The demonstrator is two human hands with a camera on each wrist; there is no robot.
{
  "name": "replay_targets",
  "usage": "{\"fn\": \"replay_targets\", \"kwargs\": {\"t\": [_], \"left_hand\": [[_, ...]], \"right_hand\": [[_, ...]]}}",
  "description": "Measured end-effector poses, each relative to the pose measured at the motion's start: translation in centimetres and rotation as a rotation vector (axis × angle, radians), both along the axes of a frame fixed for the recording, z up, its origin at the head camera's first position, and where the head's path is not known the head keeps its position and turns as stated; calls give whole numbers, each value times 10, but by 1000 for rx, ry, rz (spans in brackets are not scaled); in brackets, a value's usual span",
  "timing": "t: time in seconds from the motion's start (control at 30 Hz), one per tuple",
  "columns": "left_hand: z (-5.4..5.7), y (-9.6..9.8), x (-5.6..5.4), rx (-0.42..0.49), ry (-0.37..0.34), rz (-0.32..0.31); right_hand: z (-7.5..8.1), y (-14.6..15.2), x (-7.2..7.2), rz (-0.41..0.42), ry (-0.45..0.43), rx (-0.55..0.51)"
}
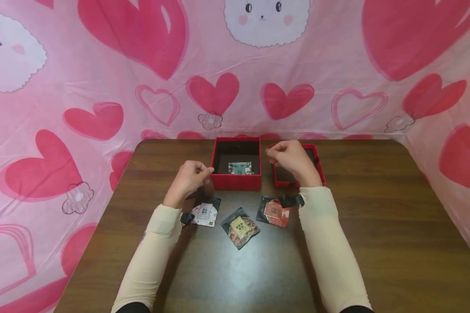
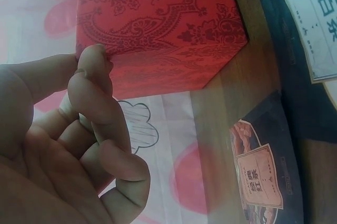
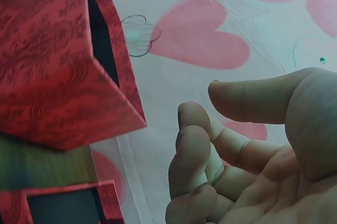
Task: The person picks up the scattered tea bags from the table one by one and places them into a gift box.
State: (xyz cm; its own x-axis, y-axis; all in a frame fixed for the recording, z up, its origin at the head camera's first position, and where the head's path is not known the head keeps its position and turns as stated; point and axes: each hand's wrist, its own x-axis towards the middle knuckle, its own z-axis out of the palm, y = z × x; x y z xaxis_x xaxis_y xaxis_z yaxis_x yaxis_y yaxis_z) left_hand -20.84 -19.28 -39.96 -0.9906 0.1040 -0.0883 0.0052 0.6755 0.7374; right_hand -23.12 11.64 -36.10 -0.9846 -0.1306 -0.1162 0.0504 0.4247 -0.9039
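My left hand (image 1: 188, 180) pinches the front left top corner of an open red patterned box (image 1: 236, 182), thumb and index fingertip meeting at that corner in the left wrist view. Inside the box lies a tea sachet with a green label (image 1: 240, 168). To the right, my right hand (image 1: 291, 158) hovers over the upturned red lid (image 1: 280, 183). Its fingers curl loosely around nothing, and a gap shows between thumb and index finger in the right wrist view. A dark sachet with a pink label (image 2: 259, 176) is mostly hidden behind my left hand in the head view.
Three tea sachets lie in front of the box: one white-labelled (image 1: 205, 212), one yellow-labelled (image 1: 240, 228) and one red-labelled (image 1: 273, 211). The wooden table (image 1: 376, 226) ends at a pink cloth (image 1: 325, 56) printed with hearts, behind the box and lid.
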Motion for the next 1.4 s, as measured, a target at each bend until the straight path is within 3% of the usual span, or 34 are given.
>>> {"fn": "replay_targets", "kwargs": {"t": [0.77,1.13,1.4], "left_hand": [[0,1,0,13,-5,13],[-2,3,1,14,-17,14],[-1,1,0,21,-40,15]], "right_hand": [[0,56,52,-82,-25,22],[-18,59,56,-69,-43,21],[-38,61,63,-15,-107,56]]}}
